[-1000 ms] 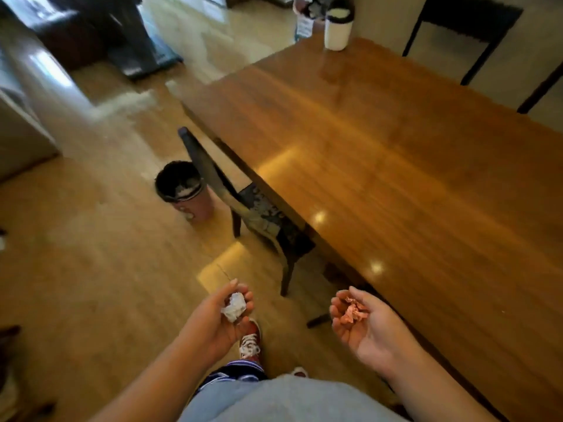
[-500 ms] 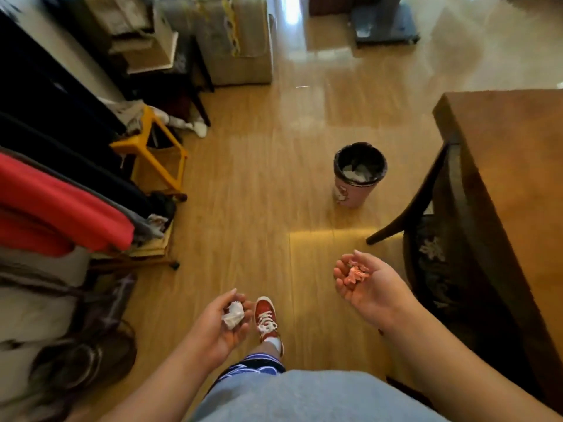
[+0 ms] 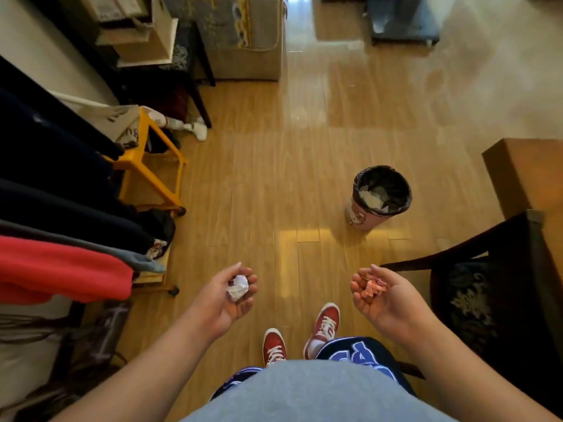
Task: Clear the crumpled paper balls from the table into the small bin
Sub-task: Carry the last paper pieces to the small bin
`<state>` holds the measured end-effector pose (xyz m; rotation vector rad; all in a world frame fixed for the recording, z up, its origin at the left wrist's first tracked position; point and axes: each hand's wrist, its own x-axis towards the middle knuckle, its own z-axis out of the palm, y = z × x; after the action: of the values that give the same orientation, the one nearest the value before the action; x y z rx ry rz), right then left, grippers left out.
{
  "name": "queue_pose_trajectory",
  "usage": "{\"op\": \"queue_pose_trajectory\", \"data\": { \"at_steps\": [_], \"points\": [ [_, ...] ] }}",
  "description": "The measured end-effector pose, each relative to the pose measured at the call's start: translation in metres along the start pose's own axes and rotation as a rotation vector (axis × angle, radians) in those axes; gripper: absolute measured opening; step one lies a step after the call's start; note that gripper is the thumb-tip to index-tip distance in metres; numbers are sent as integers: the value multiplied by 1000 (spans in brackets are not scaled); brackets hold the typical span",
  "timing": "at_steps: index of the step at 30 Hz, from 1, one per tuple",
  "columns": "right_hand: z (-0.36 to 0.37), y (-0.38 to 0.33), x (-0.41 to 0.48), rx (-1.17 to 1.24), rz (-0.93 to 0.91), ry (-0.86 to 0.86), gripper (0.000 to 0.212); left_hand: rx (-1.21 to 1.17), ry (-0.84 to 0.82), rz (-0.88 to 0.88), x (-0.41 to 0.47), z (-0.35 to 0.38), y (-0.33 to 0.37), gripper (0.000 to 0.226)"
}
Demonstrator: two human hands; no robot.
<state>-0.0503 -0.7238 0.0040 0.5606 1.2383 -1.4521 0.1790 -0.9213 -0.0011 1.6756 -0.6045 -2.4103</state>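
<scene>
My left hand (image 3: 224,300) is palm up and curled around a white crumpled paper ball (image 3: 237,287). My right hand (image 3: 384,303) is also palm up, cupping a pink crumpled paper ball (image 3: 373,288) in its fingers. The small pink bin (image 3: 362,216) with a black liner stands on the wooden floor ahead and to the right, beyond both hands, with white paper inside it. A corner of the brown wooden table (image 3: 524,172) shows at the right edge.
A dark chair (image 3: 487,269) stands at the right beside the table. A yellow cart (image 3: 152,175) and hanging clothes (image 3: 61,263) line the left side. My red shoes (image 3: 323,327) are on the floor below my hands. A beige case (image 3: 243,41) stands at the back.
My view has swung left away from the table toward the floor and bin. The bin now lies ahead right and closer. Both hands still hold their paper balls.
</scene>
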Motion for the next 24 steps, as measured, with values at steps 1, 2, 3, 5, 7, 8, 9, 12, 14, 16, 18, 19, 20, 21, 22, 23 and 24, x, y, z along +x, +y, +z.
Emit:
{"op": "queue_pose_trajectory", "data": {
  "at_steps": [1,2,3,5,7,8,9,12,14,16,18,19,20,21,22,23,24],
  "points": [
    [0,-8,8,5,0,19,22,3,-12,6,9,11,11,21],
    [-1,-16,16,10,1,37,22,5,-22,11,18,23,22,22],
    [0,-25,25,13,5,51,23,8,-35,16,27,35,33,22],
    [3,-45,44,24,24,67,22,21,-64,28,46,61,56,22],
    [9,-68,66,29,44,74,21,32,-89,41,66,86,82,21],
    [13,-81,77,27,52,74,21,35,-95,48,76,99,96,21],
    [18,-95,88,22,58,70,21,35,-95,51,86,112,109,21],
    [38,-139,121,-7,70,62,22,21,-70,46,111,143,145,22],
    [58,-169,141,-40,73,32,23,0,-46,54,123,155,165,22],
    [85,-199,159,-67,73,7,24,-26,-5,58,133,162,183,22],
    [114,-228,176,-80,71,-35,24,-61,38,56,140,165,201,22],
    [130,-242,185,-87,72,-58,24,-83,56,55,144,165,210,22],
    [147,-254,193,-97,75,-77,24,-101,74,55,149,165,219,23],
    [164,-266,202,-107,79,-94,24,-117,92,53,154,164,229,23],
    [182,-277,212,-117,83,-108,24,-131,108,51,160,164,239,24],
    [199,-288,221,-127,88,-119,23,-146,120,48,168,164,250,24],
    [216,-298,231,-133,91,-129,23,-157,130,48,176,164,262,24]
  ]
}}
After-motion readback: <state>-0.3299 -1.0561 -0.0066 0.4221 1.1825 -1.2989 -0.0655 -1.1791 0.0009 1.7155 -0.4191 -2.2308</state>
